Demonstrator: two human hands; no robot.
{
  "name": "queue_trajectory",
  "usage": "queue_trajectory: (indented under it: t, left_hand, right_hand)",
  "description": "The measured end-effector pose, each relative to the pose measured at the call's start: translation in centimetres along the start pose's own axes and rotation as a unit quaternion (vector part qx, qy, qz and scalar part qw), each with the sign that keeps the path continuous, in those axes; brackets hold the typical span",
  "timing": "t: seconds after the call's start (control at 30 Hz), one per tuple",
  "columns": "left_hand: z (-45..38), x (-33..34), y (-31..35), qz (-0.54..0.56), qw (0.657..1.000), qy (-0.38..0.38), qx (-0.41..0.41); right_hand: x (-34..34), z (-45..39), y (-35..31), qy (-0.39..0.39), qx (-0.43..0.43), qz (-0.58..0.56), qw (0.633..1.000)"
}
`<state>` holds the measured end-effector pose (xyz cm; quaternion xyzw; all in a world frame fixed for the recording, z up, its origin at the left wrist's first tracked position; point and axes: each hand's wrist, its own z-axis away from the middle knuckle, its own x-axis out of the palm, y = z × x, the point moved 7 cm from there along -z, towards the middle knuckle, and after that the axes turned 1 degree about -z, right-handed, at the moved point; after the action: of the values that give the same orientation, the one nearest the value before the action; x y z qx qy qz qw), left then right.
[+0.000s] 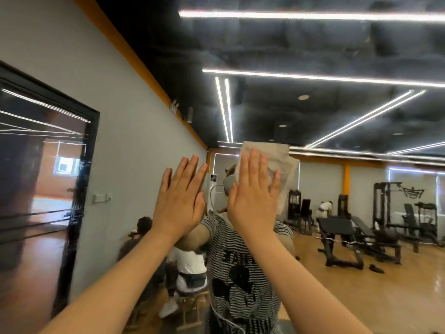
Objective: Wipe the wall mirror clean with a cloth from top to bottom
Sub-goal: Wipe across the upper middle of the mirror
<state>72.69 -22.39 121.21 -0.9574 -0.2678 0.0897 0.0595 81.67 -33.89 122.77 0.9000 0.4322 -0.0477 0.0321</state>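
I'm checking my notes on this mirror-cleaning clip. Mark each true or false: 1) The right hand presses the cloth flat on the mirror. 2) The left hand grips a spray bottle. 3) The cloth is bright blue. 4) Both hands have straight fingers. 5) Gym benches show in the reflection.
1) True: the right hand lies flat over the cloth against the mirror.
2) False: the left hand holds nothing; it is flat and open beside the right one.
3) False: the cloth is a pale grey-white.
4) True: the fingers of both hands are straight and point upward.
5) True: black gym benches stand on the wooden floor in the reflection.
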Motion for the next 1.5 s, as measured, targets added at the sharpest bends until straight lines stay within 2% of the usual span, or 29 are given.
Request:
queue_trajectory:
  t: [0.23, 0.57, 0.87, 1.33, 1.5]
  left_hand:
    - [0.0, 0.3, -0.1, 0.008, 1.0, -0.006, 0.002]
    - [0.3, 0.8, -0.3, 0.049, 0.999, -0.004, 0.012]
    - [0.1, 0.9, -0.3, 0.052, 0.998, 0.008, 0.022]
    - [0.2, 0.8, -0.1, 0.052, 0.997, -0.052, 0.012]
    - [0.1, -0.1, -0.4, 0.067, 0.993, -0.088, 0.033]
  right_hand:
    - [-0.6, 0.1, 0.0, 0.042, -0.01, 0.015, 0.999]
    - [-0.1, 0.2, 0.3, 0.007, -0.004, 0.041, 0.999]
    - [-0.4, 0.2, 0.1, 0.022, -0.002, 0.042, 0.999]
    - [-0.5, 0.3, 0.2, 0.0, -0.006, 0.019, 1.0]
    - [-0.4, 0.3, 0.1, -0.021, 0.003, 0.026, 0.999]
